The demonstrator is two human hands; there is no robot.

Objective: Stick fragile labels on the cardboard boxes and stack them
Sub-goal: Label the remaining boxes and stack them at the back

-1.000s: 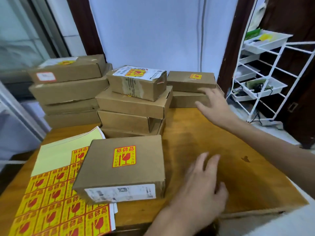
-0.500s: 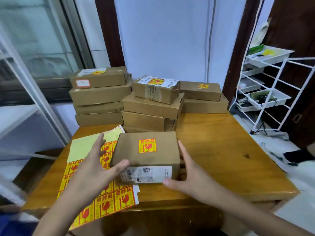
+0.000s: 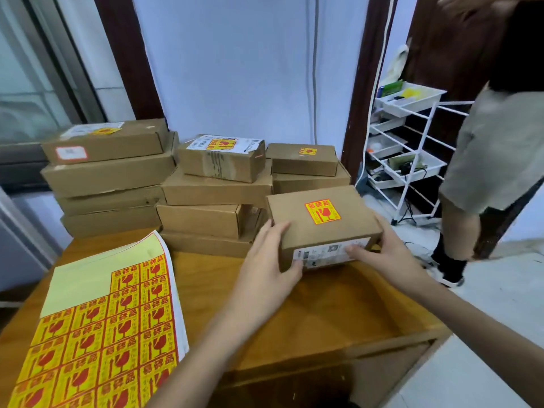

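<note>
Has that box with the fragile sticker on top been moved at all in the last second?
Yes. The labelled box, gripped by the left hand and right hand, has left the sticker sheet and gone right and back, toward the right-hand stack.

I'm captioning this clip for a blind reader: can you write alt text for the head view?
Both hands, left hand and right hand, grip a labelled cardboard box above a wooden table, before three stacks of boxes. A sheet of fragile labels lies at left.
</note>
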